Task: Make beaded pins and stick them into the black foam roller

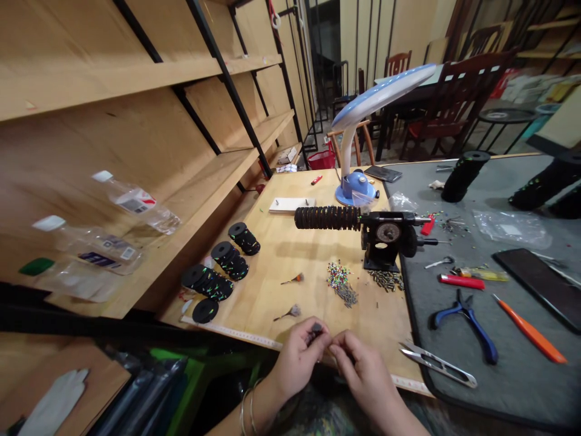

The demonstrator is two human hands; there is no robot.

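Table edge (231,332): hands (299,357) (363,366) w/ dk pc (316,327), axis unclear.

Dark-grey held piece (316,328), multicoloured beads (337,275), green-flecked black spools (230,261), blue-and-white lamp (384,97), tan table (272,242), grey mat (490,396), orange tool (529,330)

Standing here, I see from the multicoloured bead heap (339,276) a blue-and-white plastic lamp (348,145) at 12 o'clock, blue-handled metal pliers (464,307) at 4.

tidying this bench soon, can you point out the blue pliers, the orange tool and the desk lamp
Blue pliers (465,309), head view: on the pivot.
Orange tool (530,330), head view: on the handle.
Desk lamp (347,147), head view: on the neck.
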